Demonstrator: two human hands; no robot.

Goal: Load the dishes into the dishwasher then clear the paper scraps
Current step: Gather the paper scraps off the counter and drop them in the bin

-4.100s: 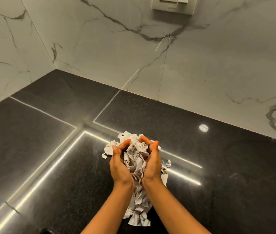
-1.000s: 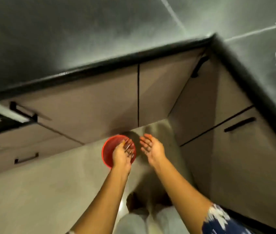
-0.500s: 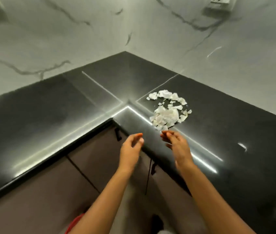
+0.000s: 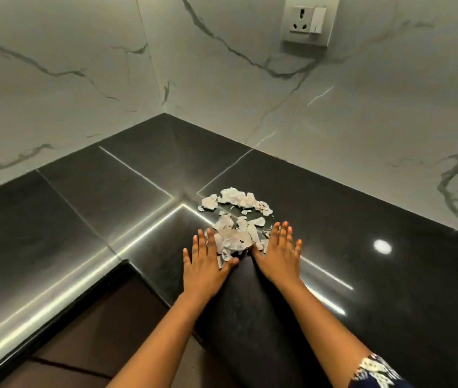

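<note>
Now your left hand (image 4: 205, 261) and right hand (image 4: 278, 252) lie flat on the black countertop (image 4: 362, 219), fingers straight and spread, holding nothing. Between them is the nearer clump of paper scraps (image 4: 232, 238), close to the inner corner of the countertop's front edge. A second cluster (image 4: 236, 201) lies just beyond your fingertips, toward the back wall. Palms set either side like this probably serve to sweep the pieces together for scooping. No dishes or dishwasher show.
</note>
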